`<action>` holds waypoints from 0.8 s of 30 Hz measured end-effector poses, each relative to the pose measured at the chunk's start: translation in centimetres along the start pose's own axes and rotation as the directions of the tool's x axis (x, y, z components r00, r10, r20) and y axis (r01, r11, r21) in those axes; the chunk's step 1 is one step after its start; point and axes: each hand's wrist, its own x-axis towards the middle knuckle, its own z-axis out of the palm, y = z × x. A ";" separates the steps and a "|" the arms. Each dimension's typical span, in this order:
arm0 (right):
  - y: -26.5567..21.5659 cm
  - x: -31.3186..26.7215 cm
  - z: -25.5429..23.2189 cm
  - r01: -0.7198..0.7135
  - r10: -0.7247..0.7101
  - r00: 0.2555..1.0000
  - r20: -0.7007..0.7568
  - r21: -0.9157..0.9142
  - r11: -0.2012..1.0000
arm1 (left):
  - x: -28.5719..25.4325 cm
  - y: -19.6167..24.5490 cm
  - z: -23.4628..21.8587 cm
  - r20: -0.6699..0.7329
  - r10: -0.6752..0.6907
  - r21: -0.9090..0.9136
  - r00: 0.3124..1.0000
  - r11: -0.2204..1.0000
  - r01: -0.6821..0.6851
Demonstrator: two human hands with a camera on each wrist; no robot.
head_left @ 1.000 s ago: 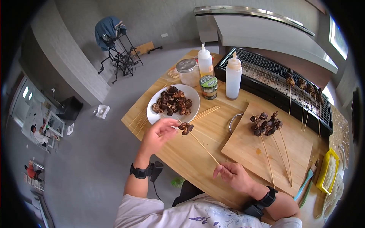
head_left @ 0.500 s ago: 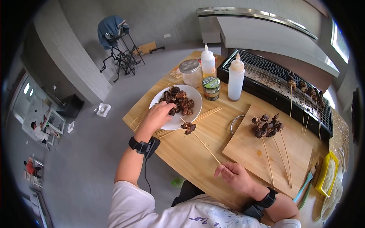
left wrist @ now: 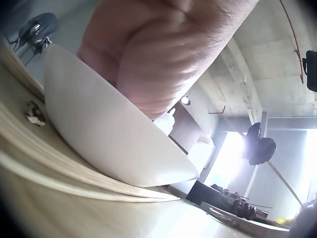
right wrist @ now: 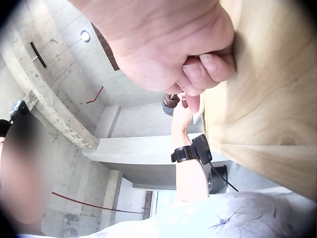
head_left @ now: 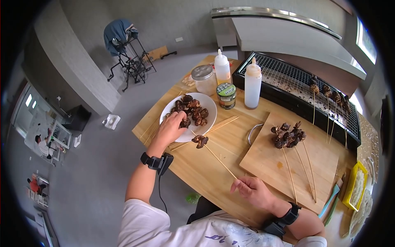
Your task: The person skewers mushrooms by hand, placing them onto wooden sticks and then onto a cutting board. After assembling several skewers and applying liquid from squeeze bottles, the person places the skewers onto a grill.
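Note:
My right hand (head_left: 256,192) grips the lower end of a bamboo skewer (head_left: 221,161) over the table. Dark brown mushroom pieces (head_left: 200,141) are threaded near its upper end, close to the plate rim. My left hand (head_left: 168,131) reaches over the near left rim of a white plate (head_left: 208,125), its fingers down among shiny dark mushrooms (head_left: 191,108). One mushroom (head_left: 185,122) shows between thumb and forefinger; whether they pinch it I cannot tell. In the left wrist view the plate's side (left wrist: 109,129) hides the fingertips.
Loose skewers (head_left: 222,124) lie beside the plate. Behind stand a lidded jar (head_left: 203,80), a green-topped jar (head_left: 226,95) and squeeze bottles (head_left: 252,84). Loaded skewers (head_left: 290,135) rest on a cutting board (head_left: 263,158). A grill (head_left: 284,80) holds more, with a yellow tray (head_left: 355,185) at right.
My left hand has left the skewer's tip and moved left into the plate, among the mushrooms. The right hand keeps holding the skewer in nearly the same place.

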 end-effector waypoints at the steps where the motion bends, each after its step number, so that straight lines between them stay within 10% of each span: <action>1: 0.0 0.0 0.0 -0.001 0.001 1.000 0.000 -0.008 1.000 | 0.0 0.2 -0.2 0.026 -0.011 -0.034 1.000 0.999 0.012; 13: 0.1 0.1 0.1 0.041 -0.042 0.999 -0.010 -0.078 0.996 | -0.8 -0.6 -0.2 0.047 -0.120 -0.185 0.992 0.975 0.127; 16: -0.3 0.0 0.0 0.029 -0.029 1.000 -0.003 -0.075 0.997 | -1.4 0.2 -0.6 0.034 -0.262 -0.391 0.964 0.885 0.255; 18: -0.3 0.1 0.0 0.006 -0.006 1.000 0.005 -0.073 0.997 | -2.0 1.1 -1.1 0.116 -0.371 -0.709 0.921 0.618 0.338; 24: -0.2 0.0 0.1 0.026 -0.026 1.000 -0.007 -0.059 0.998 | -3.1 2.5 -1.4 0.077 -0.275 -0.867 0.958 0.455 0.201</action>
